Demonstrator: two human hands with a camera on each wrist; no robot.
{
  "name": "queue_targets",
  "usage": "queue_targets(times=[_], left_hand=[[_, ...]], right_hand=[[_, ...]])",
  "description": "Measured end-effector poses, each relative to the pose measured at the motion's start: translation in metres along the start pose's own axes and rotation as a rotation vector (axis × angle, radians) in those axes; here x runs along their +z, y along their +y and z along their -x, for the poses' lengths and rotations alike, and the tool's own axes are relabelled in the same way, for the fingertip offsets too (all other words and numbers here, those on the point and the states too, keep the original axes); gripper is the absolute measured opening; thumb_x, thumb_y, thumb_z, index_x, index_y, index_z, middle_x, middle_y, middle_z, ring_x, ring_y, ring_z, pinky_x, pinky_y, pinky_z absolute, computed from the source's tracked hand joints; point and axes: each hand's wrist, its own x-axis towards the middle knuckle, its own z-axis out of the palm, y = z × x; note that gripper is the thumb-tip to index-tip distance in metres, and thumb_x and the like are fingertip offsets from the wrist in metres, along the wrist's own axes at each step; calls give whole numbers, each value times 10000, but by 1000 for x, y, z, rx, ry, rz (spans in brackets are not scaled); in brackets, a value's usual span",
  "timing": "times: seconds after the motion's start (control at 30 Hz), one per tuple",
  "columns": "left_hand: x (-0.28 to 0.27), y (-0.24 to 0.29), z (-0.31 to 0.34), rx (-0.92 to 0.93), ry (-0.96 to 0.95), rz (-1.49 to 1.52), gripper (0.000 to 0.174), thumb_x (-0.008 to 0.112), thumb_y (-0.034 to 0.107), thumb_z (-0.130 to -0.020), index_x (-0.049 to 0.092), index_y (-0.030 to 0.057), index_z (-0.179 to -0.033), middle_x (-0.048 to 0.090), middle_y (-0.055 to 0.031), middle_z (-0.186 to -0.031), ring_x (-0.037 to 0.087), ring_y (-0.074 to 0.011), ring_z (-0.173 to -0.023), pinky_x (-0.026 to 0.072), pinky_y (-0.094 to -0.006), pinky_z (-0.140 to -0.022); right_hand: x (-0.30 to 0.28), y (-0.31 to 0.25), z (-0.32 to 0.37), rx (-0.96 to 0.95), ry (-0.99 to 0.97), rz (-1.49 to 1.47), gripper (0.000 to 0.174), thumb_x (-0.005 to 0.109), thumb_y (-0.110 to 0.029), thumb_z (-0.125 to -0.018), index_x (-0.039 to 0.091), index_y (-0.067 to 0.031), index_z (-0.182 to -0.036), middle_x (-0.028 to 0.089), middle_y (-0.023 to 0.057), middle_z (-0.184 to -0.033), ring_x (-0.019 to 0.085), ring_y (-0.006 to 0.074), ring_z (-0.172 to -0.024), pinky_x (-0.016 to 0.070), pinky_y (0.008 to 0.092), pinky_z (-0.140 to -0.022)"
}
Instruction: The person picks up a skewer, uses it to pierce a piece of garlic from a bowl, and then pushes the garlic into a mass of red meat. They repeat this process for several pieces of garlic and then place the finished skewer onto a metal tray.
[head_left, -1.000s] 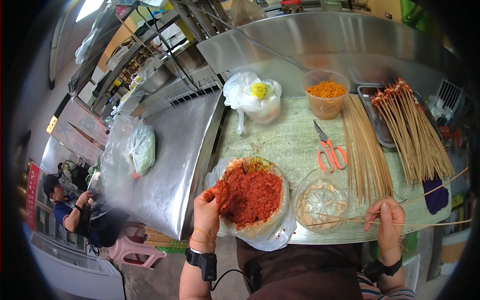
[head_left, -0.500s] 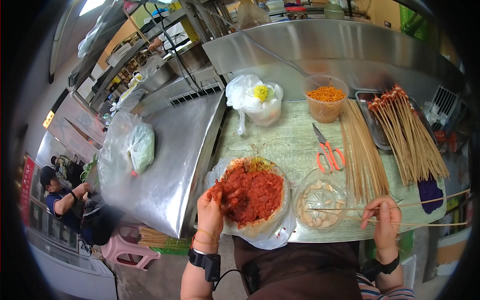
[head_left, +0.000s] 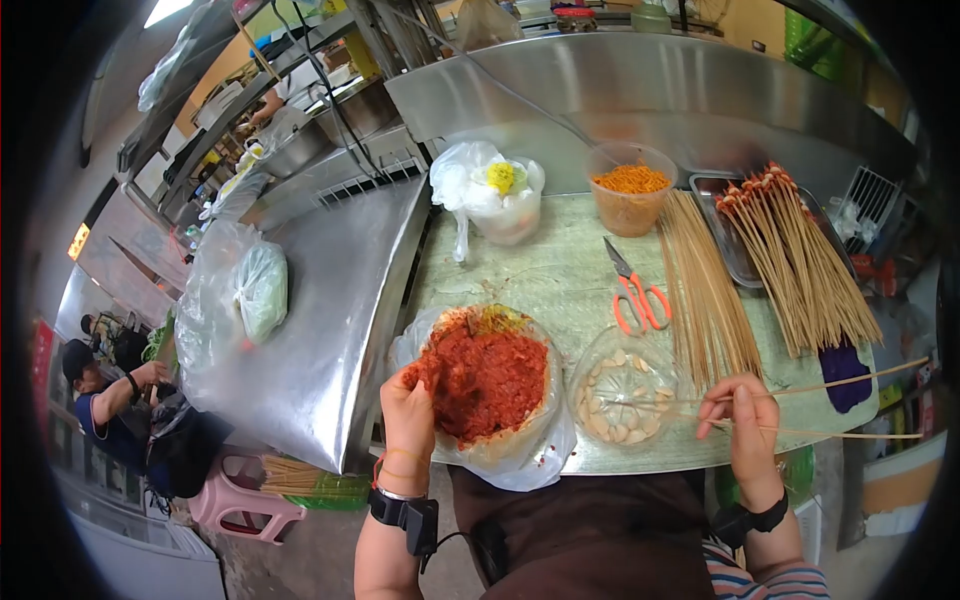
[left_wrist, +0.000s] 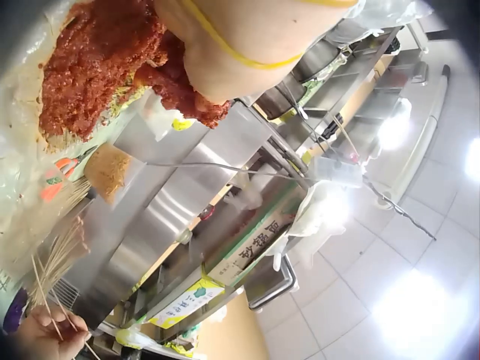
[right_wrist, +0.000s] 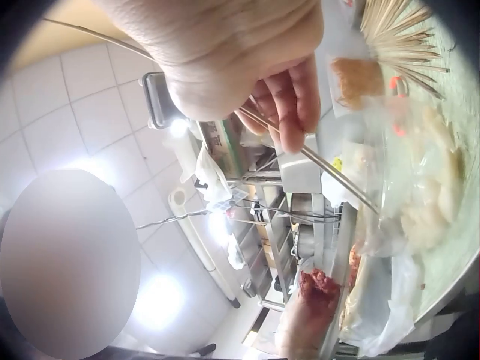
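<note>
Left hand (head_left: 408,415) grips red paste (head_left: 430,366) at the bowl's (head_left: 512,450) edge. Right hand (head_left: 740,425) pinches two thin sticks (head_left: 850,382), ends over the tub (head_left: 662,362) of pale pieces. Best: sticks steady, grip light, loose paste kept above the bowl.

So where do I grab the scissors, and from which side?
I'd pinch the orange handles from above, on the near side: the scissors lie flat, blades pointing away. Mind the thin sticks close by on the right.
</note>
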Motion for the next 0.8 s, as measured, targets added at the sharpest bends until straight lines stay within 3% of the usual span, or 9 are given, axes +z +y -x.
queue_targets(times=[0.07,0.13,0.2,0.27,0.4,0.47,0.57,0.73,0.8], left_hand=[[5,-5,3,-28,17,23,152,530,60,-898,635,-41,-942,648,-35,-850,592,-114,-695,481,-226,-648],[12,-3,6,-115,-67,301,157,528,69,-903,613,-22,-1000,645,-35,-880,593,-105,-713,490,-231,-628],[23,1,12,-139,-46,242,178,532,31,-884,593,2,-1048,651,-46,-920,616,-122,-739,499,-241,-611],[31,-12,13,-67,-47,298,170,553,26,-872,600,3,-1034,650,-46,-911,617,-129,-750,508,-247,-623],[54,-11,20,-82,-19,424,151,587,55,-877,616,9,-1017,646,-44,-917,608,-128,-762,516,-254,-630],[66,-13,24,-145,6,524,156,587,57,-877,614,6,-1022,649,-46,-926,617,-137,-785,523,-253,-650],[75,-23,26,-116,-7,453,156,589,60,-877,613,3,-1020,647,-51,-950,621,-142,-822,530,-256,-676],[69,-27,27,-74,-34,402,188,583,77,-878,595,35,-1060,626,-37,-1007,608,-145,-878,528,-268,-709],[71,-26,28,-67,42,521,155,589,36,-867,606,-10,-1014,640,-66,-979,615,-149,-844,526,-257,-694]], right_hand=[[-1,0,-4,13,21,-8,291,403,-227,-973,530,28,-910,584,115,-750,590,159,-615,472,256,-583],[-5,1,-11,47,-2,16,270,399,-221,-973,522,17,-943,586,107,-748,601,162,-631,478,258,-595],[-4,-6,-16,70,55,12,259,410,-205,-970,539,13,-913,585,89,-746,596,146,-624,480,248,-594],[-13,-18,-21,16,-34,134,265,427,-188,-968,564,19,-876,573,66,-733,574,113,-602,471,230,-580],[-18,-40,-35,25,-44,187,282,439,-181,-967,581,31,-846,558,43,-716,547,88,-585,457,216,-559],[-17,-49,-41,13,-171,256,293,435,-181,-970,583,42,-851,545,39,-700,534,83,-568,445,215,-543],[-16,-56,-47,42,-274,341,301,432,-185,-971,580,49,-850,544,44,-696,535,85,-564,436,209,-534],[-7,-62,-49,136,-370,304,318,433,-188,-970,574,48,-810,537,40,-688,539,89,-542,431,210,-515],[-2,-57,-48,163,-386,281,319,434,-189,-969,572,45,-802,536,36,-686,540,90,-532,429,212,-505]])
